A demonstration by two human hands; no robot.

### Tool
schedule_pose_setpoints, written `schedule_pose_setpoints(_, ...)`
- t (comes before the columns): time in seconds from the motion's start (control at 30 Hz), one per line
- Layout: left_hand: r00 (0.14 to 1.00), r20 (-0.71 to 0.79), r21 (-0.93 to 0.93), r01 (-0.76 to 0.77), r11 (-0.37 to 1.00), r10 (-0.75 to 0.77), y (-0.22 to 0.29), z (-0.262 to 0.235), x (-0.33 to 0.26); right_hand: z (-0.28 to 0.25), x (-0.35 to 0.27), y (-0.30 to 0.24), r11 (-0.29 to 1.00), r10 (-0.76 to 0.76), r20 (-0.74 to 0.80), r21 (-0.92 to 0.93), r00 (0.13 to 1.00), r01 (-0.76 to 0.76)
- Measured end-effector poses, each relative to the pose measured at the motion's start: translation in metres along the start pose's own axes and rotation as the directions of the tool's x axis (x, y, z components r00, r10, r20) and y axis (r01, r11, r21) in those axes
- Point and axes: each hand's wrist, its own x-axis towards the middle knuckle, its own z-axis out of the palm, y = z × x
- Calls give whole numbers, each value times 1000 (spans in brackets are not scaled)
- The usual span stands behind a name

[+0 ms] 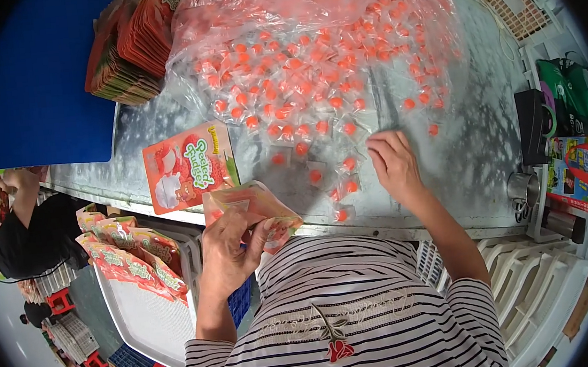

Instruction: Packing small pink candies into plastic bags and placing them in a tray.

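Note:
My left hand [229, 252] is closed on a red and green pouch [261, 204] at the table's near edge, its mouth spread apart. Flat on the table just beyond lies another pouch [180, 171] in the same colours, printed side up. My right hand [395, 166] is over the table, its fingers loosely bent and apart beside the loose candies; nothing shows in it, though its palm side is hidden. Small clear sachets, each with a round red-orange candy [316, 176], are scattered between my hands. More of them heap up under and around a large clear plastic bag [306, 4].
Stacked flat pouches [130, 54] stand at the back left beside a blue board [34, 87]. Below the table's left edge, a white tray [146, 329] holds several filled pouches [136, 257]. White trays [534, 288] are stacked at right, near a metal cup [522, 188]. Other people [32, 231] work at far left.

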Motion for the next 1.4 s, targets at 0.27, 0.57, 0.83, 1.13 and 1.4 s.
schedule_pose_setpoints(0.27,996,13,-15,-87,996,87,-4,3,4,16,-19,-46,991,3,323,127,946,-47)
schedule_pose_setpoints(0.57,997,27,1,-67,998,67,2,5,2,42,-7,-55,979,-201,318,59,926,193)
schedule_pose_setpoints(0.83,968,123,90,-232,968,221,20,10,18,17,-16,-26,986,10,-42,167,999,-2)
schedule_pose_setpoints(1.13,905,259,23,-357,934,339,28,40,40,-26,41,-104,-84,411,248,968,877,-235)
schedule_pose_setpoints(1.4,920,145,-125,-349,929,365,34,42,39,-15,40,-111,578,291,262,718,920,-388)
